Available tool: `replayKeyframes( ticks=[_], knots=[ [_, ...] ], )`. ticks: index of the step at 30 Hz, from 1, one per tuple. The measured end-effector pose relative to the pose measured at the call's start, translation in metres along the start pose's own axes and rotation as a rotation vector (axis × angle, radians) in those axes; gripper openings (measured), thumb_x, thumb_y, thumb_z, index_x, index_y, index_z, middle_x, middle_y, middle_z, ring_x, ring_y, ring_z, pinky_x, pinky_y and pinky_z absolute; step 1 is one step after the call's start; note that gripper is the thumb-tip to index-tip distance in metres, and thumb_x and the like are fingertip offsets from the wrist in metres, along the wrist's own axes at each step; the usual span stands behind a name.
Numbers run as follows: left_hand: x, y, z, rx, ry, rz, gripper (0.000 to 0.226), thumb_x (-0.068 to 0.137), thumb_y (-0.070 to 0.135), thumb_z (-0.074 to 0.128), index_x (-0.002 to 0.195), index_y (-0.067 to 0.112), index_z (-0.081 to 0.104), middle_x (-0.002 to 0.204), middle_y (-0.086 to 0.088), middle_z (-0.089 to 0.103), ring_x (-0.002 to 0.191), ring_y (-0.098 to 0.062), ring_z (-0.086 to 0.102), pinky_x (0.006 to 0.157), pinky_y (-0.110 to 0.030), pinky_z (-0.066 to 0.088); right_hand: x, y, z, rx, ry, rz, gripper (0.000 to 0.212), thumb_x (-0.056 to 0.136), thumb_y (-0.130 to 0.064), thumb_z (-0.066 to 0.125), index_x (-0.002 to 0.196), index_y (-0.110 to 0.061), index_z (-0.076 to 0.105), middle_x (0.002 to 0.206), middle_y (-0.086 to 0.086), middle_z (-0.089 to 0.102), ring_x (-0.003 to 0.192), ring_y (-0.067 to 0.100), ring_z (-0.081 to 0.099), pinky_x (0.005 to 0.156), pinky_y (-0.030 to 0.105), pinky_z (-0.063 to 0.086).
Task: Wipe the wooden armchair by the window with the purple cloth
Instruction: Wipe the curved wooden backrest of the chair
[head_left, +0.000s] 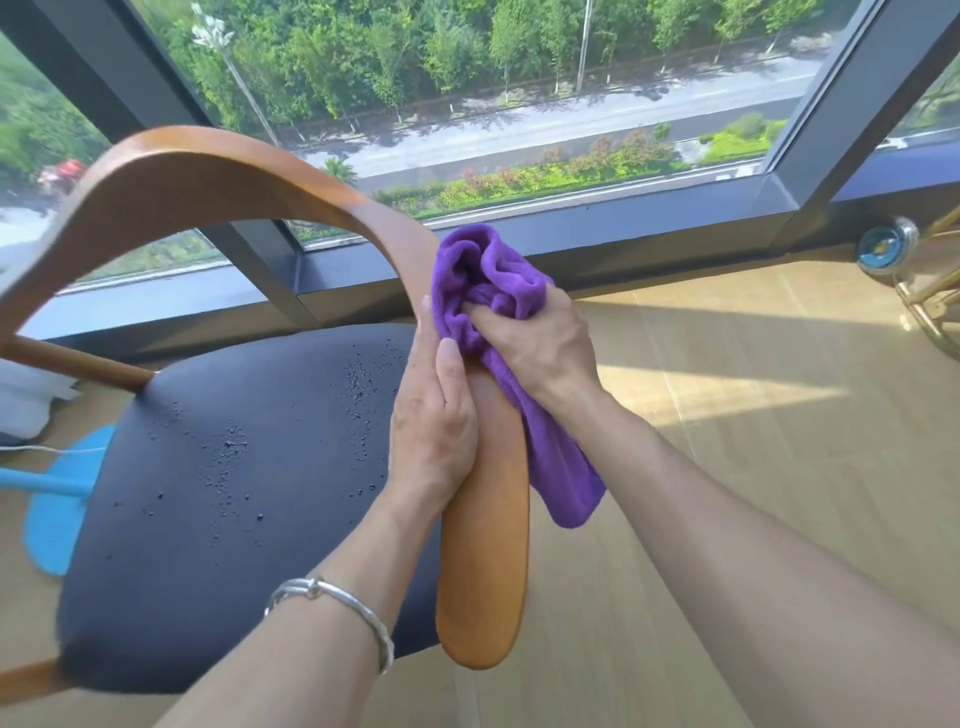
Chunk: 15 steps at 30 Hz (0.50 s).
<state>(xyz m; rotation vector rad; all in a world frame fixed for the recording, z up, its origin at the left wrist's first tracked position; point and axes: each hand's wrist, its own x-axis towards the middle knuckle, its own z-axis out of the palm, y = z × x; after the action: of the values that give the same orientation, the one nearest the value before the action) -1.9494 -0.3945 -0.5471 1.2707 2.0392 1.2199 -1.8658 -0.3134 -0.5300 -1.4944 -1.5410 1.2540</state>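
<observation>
The wooden armchair (171, 176) has a curved brown rail that runs from the back round to an armrest in the middle of the view. Its dark seat (218, 499) carries scattered water drops. My right hand (540, 348) grips the bunched purple cloth (488, 280) against the outer side of the rail, and a tail of the cloth hangs down beside the armrest. My left hand (434, 421) wraps the armrest from the seat side, just below the cloth. A silver bangle sits on my left wrist.
Large windows with dark frames (810, 140) stand right behind the chair. Light wooden floor (753, 441) lies to the right. A blue flat mop head (57, 514) rests on the floor at the left. A gold metal stand with a round fitting (885, 252) is at the far right.
</observation>
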Motion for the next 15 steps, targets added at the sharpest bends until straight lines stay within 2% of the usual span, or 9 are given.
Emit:
replayKeyframes(
  ticks=[2, 4, 7, 9, 11, 12, 14, 15],
  knots=[
    [-0.002, 0.002, 0.001, 0.017, -0.01, -0.016, 0.055, 0.095, 0.036, 0.018, 0.149, 0.027, 0.017, 0.155, 0.014, 0.018, 0.14, -0.002, 0.019, 0.112, -0.026, 0.017, 0.002, 0.0, 0.001, -0.046, -0.023, 0.005, 0.027, 0.069, -0.049, 0.074, 0.08, -0.026, 0.065, 0.09, -0.002, 0.068, 0.095, 0.015, 0.061, 0.086, 0.033, 0.051],
    [-0.002, 0.002, 0.001, 0.072, -0.019, -0.027, 0.059, 0.094, 0.039, 0.016, 0.15, 0.024, 0.01, 0.157, 0.013, 0.008, 0.141, 0.004, 0.006, 0.117, -0.03, 0.01, -0.006, 0.0, -0.003, -0.02, -0.021, 0.032, 0.025, 0.067, -0.049, 0.073, 0.078, -0.029, 0.064, 0.092, -0.001, 0.068, 0.094, 0.014, 0.063, 0.086, 0.033, 0.052],
    [-0.001, 0.002, 0.002, 0.142, -0.061, 0.001, 0.069, 0.087, 0.05, 0.011, 0.15, 0.022, 0.006, 0.157, 0.011, 0.004, 0.141, 0.002, 0.0, 0.118, -0.034, 0.004, -0.031, 0.004, -0.012, 0.049, -0.026, 0.121, 0.024, 0.071, -0.041, 0.075, 0.08, -0.021, 0.065, 0.084, -0.002, 0.069, 0.08, 0.013, 0.065, 0.074, 0.031, 0.053],
    [-0.003, 0.006, 0.001, 0.164, -0.122, -0.014, 0.075, 0.082, 0.054, 0.005, 0.15, 0.022, 0.002, 0.157, 0.011, 0.0, 0.142, -0.001, -0.004, 0.118, -0.035, 0.002, -0.046, 0.006, -0.016, 0.121, -0.033, 0.193, 0.023, 0.075, -0.034, 0.075, 0.079, -0.014, 0.063, 0.072, -0.002, 0.066, 0.067, 0.013, 0.062, 0.07, 0.035, 0.054],
    [-0.019, 0.01, -0.003, 0.219, -0.189, -0.036, 0.077, 0.079, 0.056, 0.0, 0.149, 0.024, -0.003, 0.156, 0.012, -0.008, 0.142, -0.002, -0.009, 0.118, -0.037, 0.001, -0.051, 0.007, -0.017, 0.133, -0.021, 0.226, 0.02, 0.075, -0.031, 0.075, 0.077, -0.015, 0.063, 0.07, -0.002, 0.066, 0.066, 0.014, 0.061, 0.07, 0.035, 0.054],
    [-0.032, 0.01, -0.005, 0.278, -0.218, -0.035, 0.075, 0.081, 0.054, 0.002, 0.149, 0.024, -0.003, 0.155, 0.011, -0.01, 0.142, -0.004, -0.011, 0.118, -0.039, 0.003, -0.05, 0.005, -0.016, 0.109, -0.013, 0.233, 0.019, 0.075, -0.031, 0.074, 0.079, -0.016, 0.064, 0.074, -0.001, 0.067, 0.067, 0.014, 0.062, 0.069, 0.03, 0.053],
    [-0.065, 0.008, -0.007, 0.458, -0.231, 0.005, 0.07, 0.087, 0.047, 0.014, 0.15, 0.017, 0.004, 0.157, 0.001, -0.001, 0.144, -0.012, -0.002, 0.116, -0.043, 0.012, -0.039, 0.0, -0.012, 0.006, -0.007, 0.208, 0.015, 0.076, -0.03, 0.073, 0.08, -0.02, 0.062, 0.082, -0.001, 0.067, 0.071, 0.011, 0.061, 0.065, 0.017, 0.048],
    [-0.076, 0.006, -0.006, 0.516, -0.225, 0.021, 0.069, 0.089, 0.043, 0.023, 0.149, 0.013, 0.011, 0.157, -0.004, 0.008, 0.144, -0.016, 0.009, 0.113, -0.047, 0.019, -0.03, -0.004, -0.009, -0.052, -0.013, 0.176, 0.014, 0.077, -0.03, 0.072, 0.08, -0.023, 0.061, 0.087, -0.002, 0.066, 0.077, 0.011, 0.061, 0.068, 0.017, 0.047]
  ],
)
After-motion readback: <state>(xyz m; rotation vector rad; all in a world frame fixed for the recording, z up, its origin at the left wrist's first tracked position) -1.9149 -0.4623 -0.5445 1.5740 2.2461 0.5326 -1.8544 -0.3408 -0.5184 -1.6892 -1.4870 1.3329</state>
